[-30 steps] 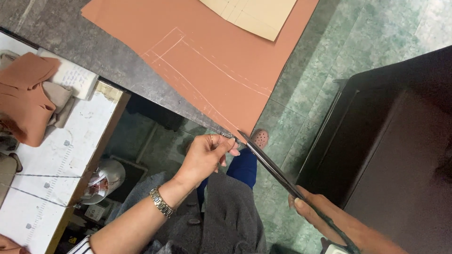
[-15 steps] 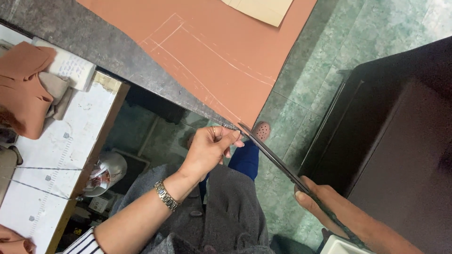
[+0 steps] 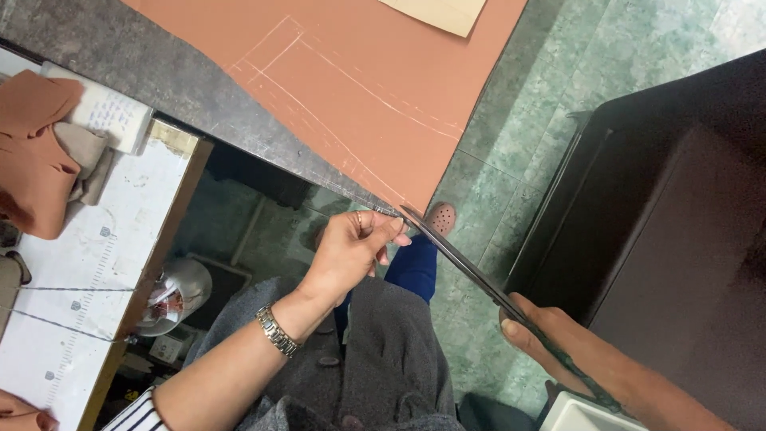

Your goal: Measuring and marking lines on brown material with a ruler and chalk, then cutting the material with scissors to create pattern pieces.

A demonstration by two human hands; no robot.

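Note:
A large sheet of orange-brown fabric (image 3: 375,88) with pale chalk lines lies on a grey stone table (image 3: 120,64), one corner hanging over the table's edge. My left hand (image 3: 351,247), with a metal watch at the wrist, pinches that fabric corner at the table edge. My right hand (image 3: 535,327) grips the handles of long dark scissors (image 3: 455,255). The scissor tips touch the fabric's corner just beside my left fingers. A tan paper pattern piece (image 3: 439,12) rests on the fabric at the top.
A lower white work surface (image 3: 80,295) at the left carries orange fabric pieces (image 3: 32,152) and a notepad (image 3: 104,116). A dark cabinet (image 3: 670,223) stands at the right on a green tiled floor (image 3: 542,104). A silver can (image 3: 171,295) sits under the table.
The view has drifted so the table and fabric sit a little higher. The scissors have edged up to the fabric corner, and my left hand stays pinched on it.

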